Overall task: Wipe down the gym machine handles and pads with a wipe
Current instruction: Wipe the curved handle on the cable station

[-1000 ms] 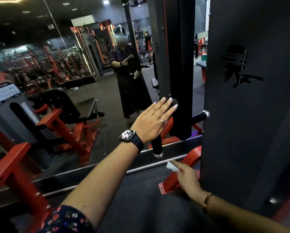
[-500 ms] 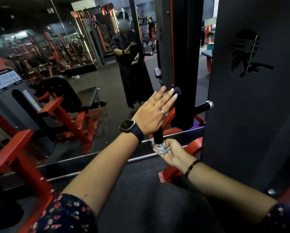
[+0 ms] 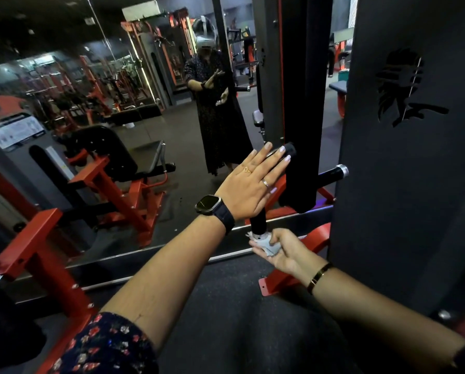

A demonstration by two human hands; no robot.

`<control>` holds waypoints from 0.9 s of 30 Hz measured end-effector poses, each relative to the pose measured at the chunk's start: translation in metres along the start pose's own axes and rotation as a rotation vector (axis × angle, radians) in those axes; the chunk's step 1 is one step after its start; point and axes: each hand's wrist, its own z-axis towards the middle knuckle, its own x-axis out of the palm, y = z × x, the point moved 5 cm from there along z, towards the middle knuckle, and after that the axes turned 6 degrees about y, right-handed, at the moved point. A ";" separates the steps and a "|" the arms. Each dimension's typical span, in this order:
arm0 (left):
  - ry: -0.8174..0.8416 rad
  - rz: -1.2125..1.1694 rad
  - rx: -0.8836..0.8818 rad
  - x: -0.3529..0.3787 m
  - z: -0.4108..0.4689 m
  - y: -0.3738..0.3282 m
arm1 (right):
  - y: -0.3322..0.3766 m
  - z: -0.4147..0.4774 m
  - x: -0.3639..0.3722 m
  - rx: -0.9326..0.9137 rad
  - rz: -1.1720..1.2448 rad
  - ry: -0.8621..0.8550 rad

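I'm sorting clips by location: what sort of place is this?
Most likely a commercial gym. The wall mirror reflects red-framed machines with black pads, and the right hand holds a wipe against a black machine handle.

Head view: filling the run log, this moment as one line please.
left hand flat on handle | right hand holds wipe at handle's lower end | phase: wiping

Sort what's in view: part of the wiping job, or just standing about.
Job: wipe, black handle, right hand holding the wipe, left hand at the handle.
Standing about: red machine frame, mirror, blue bench.
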 end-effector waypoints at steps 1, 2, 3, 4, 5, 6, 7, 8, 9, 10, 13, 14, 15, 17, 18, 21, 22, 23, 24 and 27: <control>0.002 0.006 -0.003 0.000 0.000 0.000 | 0.002 0.000 -0.005 -0.004 -0.015 -0.038; 0.001 0.008 -0.008 -0.001 0.000 -0.001 | 0.005 0.001 -0.008 -0.019 -0.019 -0.055; -0.001 0.008 -0.010 -0.002 -0.001 -0.001 | 0.010 0.004 -0.010 -0.039 -0.033 -0.061; -0.003 0.008 -0.011 -0.002 0.000 -0.001 | 0.013 0.009 -0.009 -0.055 -0.033 -0.043; -0.004 0.010 -0.011 -0.003 -0.001 -0.001 | 0.015 0.011 -0.006 -0.062 -0.050 -0.019; -0.002 0.014 -0.012 -0.003 -0.001 -0.001 | 0.015 0.013 -0.002 -0.060 -0.050 0.010; 0.002 0.019 -0.014 -0.003 0.000 -0.002 | 0.016 0.009 0.005 -0.053 -0.062 0.023; 0.009 0.022 -0.015 -0.004 0.000 -0.002 | 0.015 0.005 0.010 -0.052 -0.064 0.027; 0.017 0.027 -0.013 -0.005 0.000 -0.001 | 0.014 0.001 0.012 -0.038 -0.071 0.017; 0.030 0.037 0.000 -0.006 0.000 0.000 | 0.011 0.002 0.009 -0.021 -0.054 0.010; 0.087 0.098 0.118 -0.014 0.000 0.008 | 0.014 -0.003 0.002 0.028 -0.073 0.000; 0.099 0.128 0.172 -0.017 0.001 0.011 | 0.018 -0.005 0.001 0.046 -0.107 -0.003; 0.108 0.158 0.221 -0.021 0.003 0.014 | 0.025 -0.008 0.002 0.046 -0.148 -0.007; 0.129 0.193 0.299 -0.028 0.007 0.018 | 0.041 -0.015 0.011 -0.008 -0.150 0.021; 0.141 0.201 0.328 -0.030 0.009 0.020 | 0.049 -0.019 0.020 -0.055 -0.138 0.047; 0.158 0.227 0.387 -0.031 0.011 0.025 | 0.071 -0.033 0.045 -0.259 -0.120 0.142; 0.158 0.236 0.395 -0.031 0.012 0.027 | 0.075 -0.036 0.054 -0.341 -0.118 0.160; 0.157 0.244 0.395 -0.031 0.012 0.029 | 0.077 -0.039 0.059 -0.428 -0.162 0.145; 0.154 0.252 0.390 -0.031 0.012 0.031 | 0.075 -0.042 0.064 -0.509 -0.221 0.113; 0.137 0.290 0.375 -0.032 0.013 0.035 | 0.057 -0.043 0.058 -0.801 -0.631 -0.063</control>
